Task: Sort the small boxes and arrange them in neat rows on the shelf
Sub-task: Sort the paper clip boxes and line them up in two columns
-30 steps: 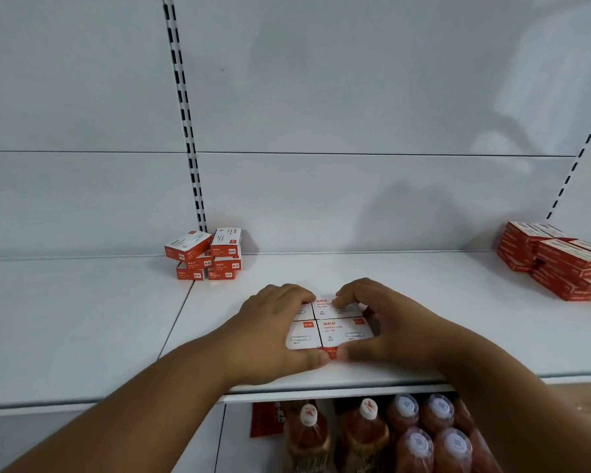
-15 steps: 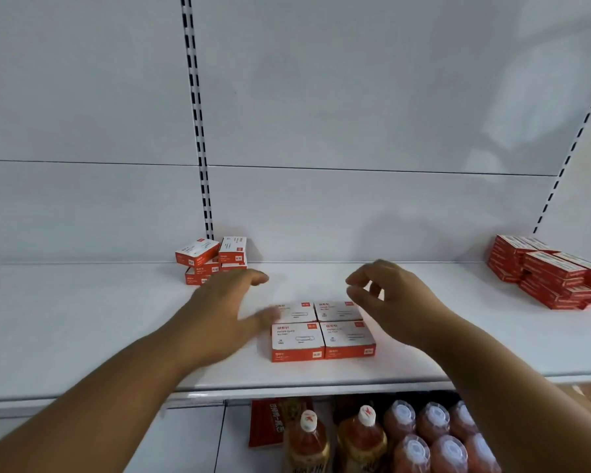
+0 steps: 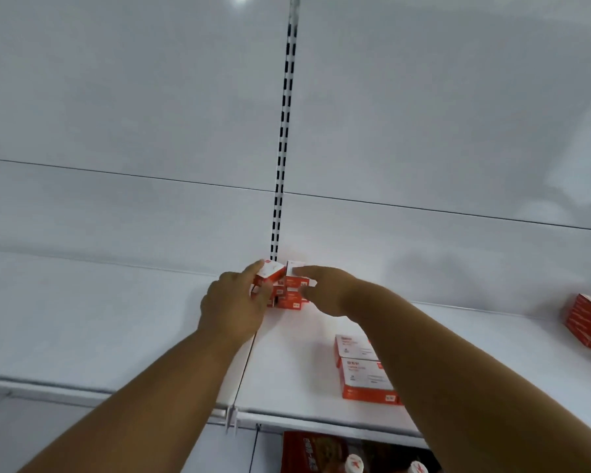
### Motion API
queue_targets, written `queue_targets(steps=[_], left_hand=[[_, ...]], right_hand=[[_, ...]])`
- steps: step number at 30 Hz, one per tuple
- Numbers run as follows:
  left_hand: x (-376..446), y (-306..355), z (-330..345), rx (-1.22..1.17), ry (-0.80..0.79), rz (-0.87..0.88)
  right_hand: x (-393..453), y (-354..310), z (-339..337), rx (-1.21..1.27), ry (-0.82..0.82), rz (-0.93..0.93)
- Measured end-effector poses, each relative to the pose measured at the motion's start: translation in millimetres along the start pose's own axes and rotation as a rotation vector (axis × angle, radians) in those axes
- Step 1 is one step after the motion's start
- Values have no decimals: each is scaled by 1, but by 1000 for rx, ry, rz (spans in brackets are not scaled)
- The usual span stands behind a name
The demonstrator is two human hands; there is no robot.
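Observation:
A loose pile of small red-and-white boxes (image 3: 289, 298) sits at the back of the white shelf (image 3: 116, 322), under the slotted upright. My left hand (image 3: 234, 303) grips the tilted top-left box (image 3: 272, 271) of the pile. My right hand (image 3: 325, 288) grips the top-right box (image 3: 296, 273) from the side. Nearer the front edge stands a neat block of the same boxes (image 3: 362, 370), partly hidden by my right forearm.
A stack of larger red boxes (image 3: 589, 322) lies at the far right of the shelf. Below the shelf edge a red packet (image 3: 313, 452) and white bottle caps (image 3: 354, 464) show. The slotted upright (image 3: 282, 148) runs up the white back wall.
Both hands left the neat block at the front and reached back to the pile at the wall, where each now grips a box. The view swung left and up.

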State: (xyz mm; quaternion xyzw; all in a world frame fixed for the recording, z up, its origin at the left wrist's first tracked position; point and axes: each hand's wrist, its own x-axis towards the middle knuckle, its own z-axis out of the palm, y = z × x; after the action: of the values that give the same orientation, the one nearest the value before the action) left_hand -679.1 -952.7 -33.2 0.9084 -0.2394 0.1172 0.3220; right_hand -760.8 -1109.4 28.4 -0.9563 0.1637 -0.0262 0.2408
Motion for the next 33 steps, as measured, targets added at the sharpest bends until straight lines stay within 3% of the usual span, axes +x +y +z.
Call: queue_targets(steps=[5, 8, 16, 23, 27, 33], left_hand=[[5, -5, 0, -207, 20, -48], [5, -5, -2, -366, 28, -81], [1, -5, -8, -436, 63, -138], [-10, 1, -14, -511, -30, -38], [-19, 18, -15, -585, -135, 16], [-31, 78, 7, -416, -285, 89]], right_hand=[[10, -1, 5, 302, 172, 91], [11, -3, 7, 351, 192, 139], [3, 3, 1, 623, 175, 260], [-30, 22, -26, 688, 252, 165], [-59, 63, -41, 567, 296, 120], [-80, 115, -45, 403, 194, 216]])
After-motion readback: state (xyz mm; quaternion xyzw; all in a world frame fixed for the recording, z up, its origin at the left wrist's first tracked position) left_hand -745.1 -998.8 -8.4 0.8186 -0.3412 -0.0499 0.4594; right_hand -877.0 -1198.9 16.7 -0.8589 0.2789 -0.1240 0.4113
